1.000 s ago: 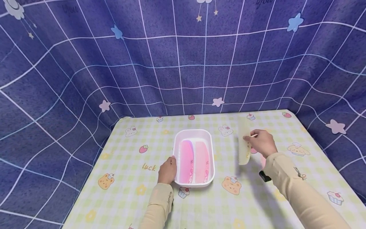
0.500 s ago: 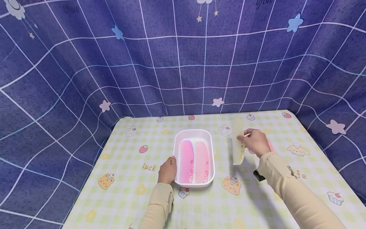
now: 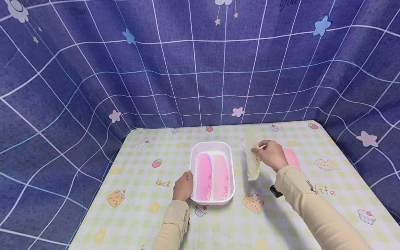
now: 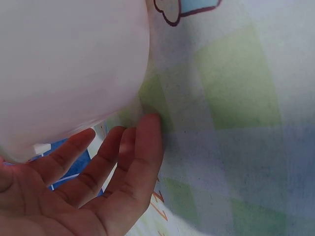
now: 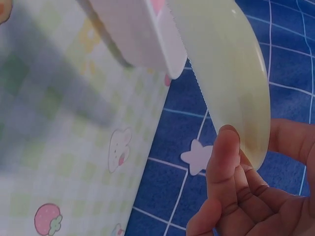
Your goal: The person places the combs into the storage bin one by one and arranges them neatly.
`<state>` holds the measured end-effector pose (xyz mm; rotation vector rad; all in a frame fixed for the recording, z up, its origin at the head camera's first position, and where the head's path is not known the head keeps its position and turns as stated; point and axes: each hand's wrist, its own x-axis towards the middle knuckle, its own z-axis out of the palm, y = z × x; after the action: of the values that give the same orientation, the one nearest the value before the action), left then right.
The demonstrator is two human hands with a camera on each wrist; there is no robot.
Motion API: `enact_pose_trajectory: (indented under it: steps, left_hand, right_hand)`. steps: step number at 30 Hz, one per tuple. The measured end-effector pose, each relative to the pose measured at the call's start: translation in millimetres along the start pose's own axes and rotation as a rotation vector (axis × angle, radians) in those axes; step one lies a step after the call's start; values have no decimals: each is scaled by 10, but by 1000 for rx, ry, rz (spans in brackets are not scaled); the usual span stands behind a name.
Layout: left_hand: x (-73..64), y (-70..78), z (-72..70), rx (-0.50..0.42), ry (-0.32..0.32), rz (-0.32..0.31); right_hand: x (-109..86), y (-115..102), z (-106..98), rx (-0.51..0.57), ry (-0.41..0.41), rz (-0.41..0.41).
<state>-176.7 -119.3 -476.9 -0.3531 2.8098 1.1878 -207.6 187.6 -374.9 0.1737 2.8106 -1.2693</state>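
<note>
A white plastic box (image 3: 232, 173) stands on the table with two combs lying side by side in it, a pink-purple comb (image 3: 204, 177) and a pale pink comb (image 3: 221, 177). At its left side my left hand (image 3: 183, 185) holds the rim; in the left wrist view, the fingers (image 4: 140, 162) lie loosely bent along the outer wall. My right hand (image 3: 271, 155) pinches a pale yellow comb (image 3: 251, 156) near its middle, above the table to the right of the box. Its teeth face left, towards the box.
A pink thing (image 3: 291, 159) lies on the table behind my right hand, partly hidden by the hand and sleeve. The table has a green-checked cloth (image 3: 131, 215). A blue grid-patterned curtain (image 3: 206, 83) hangs behind its far edge.
My right hand has carried the pale yellow comb left, nearer the box. More of the pink thing behind it now shows. The left hand and the box have stayed put.
</note>
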Motion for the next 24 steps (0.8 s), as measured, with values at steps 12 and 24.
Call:
enact_pose_trajectory:
  steps: [12,24]
  left_hand:
    - [-7,-1,4,3,16,13]
    - [-5,4,11,5,21,-6]
  right_hand:
    - [12,-123,181,45,-9,2]
    - [-5,-227,345,62,-30,-6]
